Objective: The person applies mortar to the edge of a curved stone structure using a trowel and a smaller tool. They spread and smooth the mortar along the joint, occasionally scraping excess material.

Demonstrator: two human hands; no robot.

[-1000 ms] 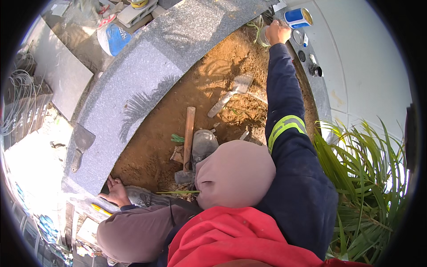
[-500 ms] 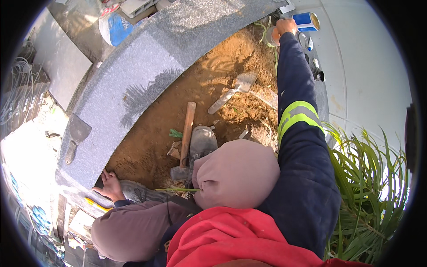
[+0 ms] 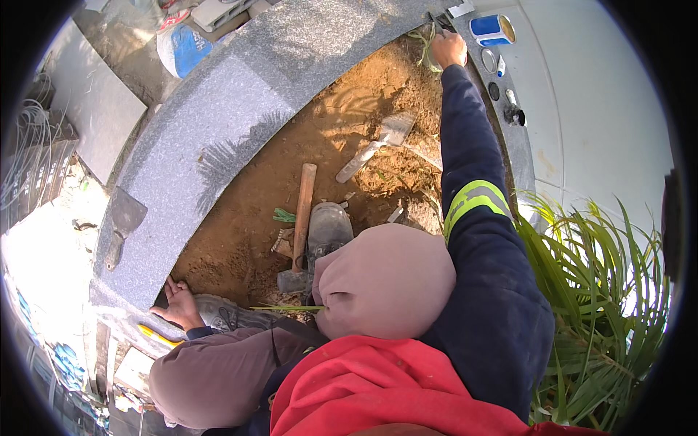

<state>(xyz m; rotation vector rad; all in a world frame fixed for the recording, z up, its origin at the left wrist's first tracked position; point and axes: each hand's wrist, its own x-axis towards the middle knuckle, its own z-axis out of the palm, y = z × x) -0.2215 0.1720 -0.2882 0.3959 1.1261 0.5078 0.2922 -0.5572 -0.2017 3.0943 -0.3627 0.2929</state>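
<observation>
My left hand [image 3: 179,304] rests beside the lower inner edge of a curved grey granite slab [image 3: 247,87], its fingers spread and holding nothing. At the far end, my right hand [image 3: 448,49] reaches to the slab's upper corner, fingers curled together. What they grip, if anything, is hidden; small dark pieces [image 3: 440,23] lie just beyond the fingertips, and a pale green strand [image 3: 422,45] beside them. A trowel [image 3: 396,129] lies on the brown soil [image 3: 254,211]. Near my boot [image 3: 329,227], a wooden-handled hammer [image 3: 304,218] stands head down.
A blue tin [image 3: 492,30], a round lid [image 3: 488,59] and small tubes and caps stand along the right ledge. A scraper [image 3: 127,218] lies on the slab. Yellow-handled tool [image 3: 160,336] is near my left knee. Leafy plant [image 3: 596,305] fills the lower right.
My right hand has moved left and slightly down, away from the blue tin, to the slab's corner. The view has shifted slightly. My left hand has stayed in place.
</observation>
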